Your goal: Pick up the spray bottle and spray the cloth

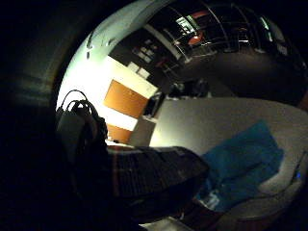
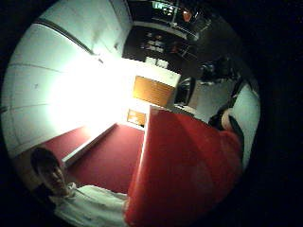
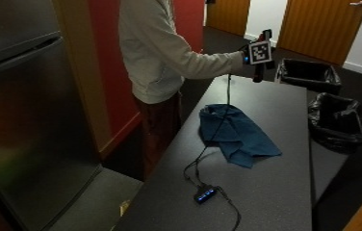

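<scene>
Outside view shows the gloved right hand (image 3: 252, 58) raised above the far end of the counter (image 3: 277, 168), its fingers closed around a dark, upright spray bottle (image 3: 258, 72) whose lower end hangs just under the hand. How each finger sits on the bottle cannot be told. The thumb side palm view is largely filled by a red surface close against the palm; the little finger side view has a dark ribbed shape close to the palm, and past it the blue cloth (image 1: 243, 161).

That cloth (image 3: 237, 132) lies crumpled on the counter, nearer the camera than the hand and lower, well apart from the bottle. Beyond the cloth on the near side, a cable runs to a small device with blue lights (image 3: 204, 195). Two black-lined bins (image 3: 335, 120) stand beside the counter's far edge.
</scene>
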